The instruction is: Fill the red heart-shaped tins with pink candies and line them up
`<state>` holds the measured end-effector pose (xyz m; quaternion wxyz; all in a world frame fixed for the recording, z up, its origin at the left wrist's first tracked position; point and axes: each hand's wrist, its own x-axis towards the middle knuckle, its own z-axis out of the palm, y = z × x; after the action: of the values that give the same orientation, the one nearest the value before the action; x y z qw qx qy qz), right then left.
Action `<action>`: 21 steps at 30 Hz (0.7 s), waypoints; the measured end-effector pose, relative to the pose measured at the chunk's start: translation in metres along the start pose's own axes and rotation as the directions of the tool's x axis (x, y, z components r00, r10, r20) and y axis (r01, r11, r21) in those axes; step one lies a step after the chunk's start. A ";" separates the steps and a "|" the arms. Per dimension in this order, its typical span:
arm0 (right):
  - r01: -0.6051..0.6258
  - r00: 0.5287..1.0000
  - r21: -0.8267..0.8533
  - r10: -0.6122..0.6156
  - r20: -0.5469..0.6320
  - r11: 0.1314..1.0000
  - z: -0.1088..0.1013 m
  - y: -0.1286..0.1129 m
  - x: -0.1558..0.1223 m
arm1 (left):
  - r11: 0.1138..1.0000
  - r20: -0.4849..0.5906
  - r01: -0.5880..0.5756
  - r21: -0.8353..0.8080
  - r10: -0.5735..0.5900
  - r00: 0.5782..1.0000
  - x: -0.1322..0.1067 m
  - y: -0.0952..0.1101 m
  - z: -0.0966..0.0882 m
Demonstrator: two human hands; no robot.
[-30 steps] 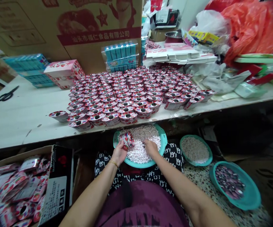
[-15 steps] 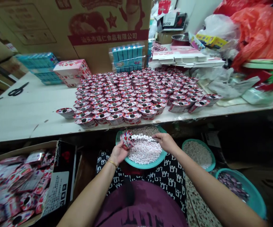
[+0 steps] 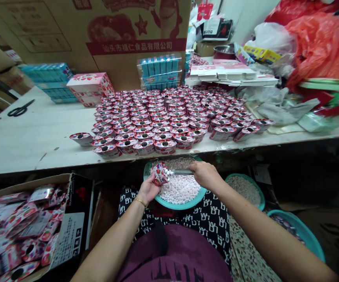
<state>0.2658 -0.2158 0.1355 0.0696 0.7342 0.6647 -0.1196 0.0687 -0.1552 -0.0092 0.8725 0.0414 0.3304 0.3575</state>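
My left hand (image 3: 149, 189) is closed around a small red and pink printed carton (image 3: 158, 172), tilted so its opening faces right. My right hand (image 3: 206, 175) grips the handle end of a narrow metal scoop (image 3: 183, 172), whose tip reaches the carton's opening. Small white candies (image 3: 168, 173) lie at the scoop's tip, at the mouth of the carton. Below both hands, a turquoise basin (image 3: 175, 206) on my lap holds many white pellet candies (image 3: 181, 188). How full the carton is inside cannot be seen.
Rows of similar cartons (image 3: 153, 127) stand on the white table (image 3: 19, 145). Black scissors (image 3: 21, 108) lie at its left. A cardboard box (image 3: 69, 235) of cartons is at lower left; turquoise basins (image 3: 319, 244) stand at right. A big cardboard box (image 3: 113, 74) rises behind.
The white candies heaped along the scoop have slid left into the carton's mouth, leaving the scoop mostly bare. Both hands have stayed nearly in place.
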 end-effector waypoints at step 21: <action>-0.100 0.991 0.031 0.102 -0.084 0.995 0.024 0.033 -0.028 | 0.984 -0.069 -0.170 0.047 0.173 0.983 -0.009 -0.001 0.002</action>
<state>0.2939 -0.2526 0.1176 0.0372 0.7721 0.6274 -0.0935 0.0653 -0.1613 -0.0030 0.8250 0.0747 0.3643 0.4256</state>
